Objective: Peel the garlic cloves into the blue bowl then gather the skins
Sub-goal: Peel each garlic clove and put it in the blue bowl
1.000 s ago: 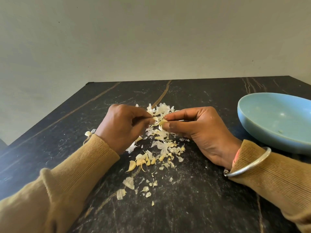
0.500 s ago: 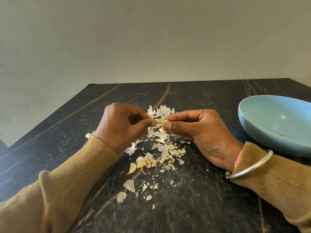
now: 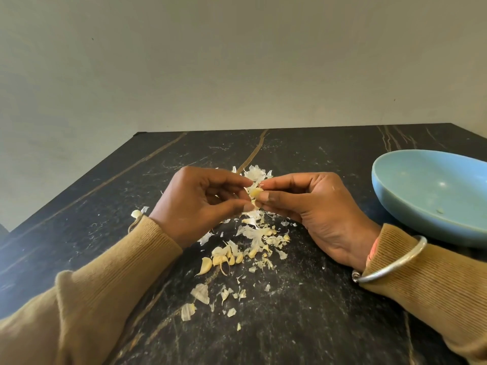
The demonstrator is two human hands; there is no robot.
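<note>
A small pale garlic clove (image 3: 256,192) is pinched between the fingertips of my left hand (image 3: 200,206) and my right hand (image 3: 313,209), both raised a little above the table. Under and between my hands lies a scatter of white garlic skins (image 3: 257,234) with several yellowish cloves (image 3: 224,259) among them. More skin flakes (image 3: 201,293) lie nearer to me. The blue bowl (image 3: 400,206) stands at the right, beyond my right wrist; its visible inside shows only a tiny fleck.
The black marbled table (image 3: 303,325) ends at a back edge against a plain wall. One stray clove (image 3: 136,214) lies just left of my left cuff. A metal bangle (image 3: 390,264) circles my right wrist.
Both hands have lifted slightly off the table and the clove between the fingertips now shows more plainly. The skins and bowl have not moved.
</note>
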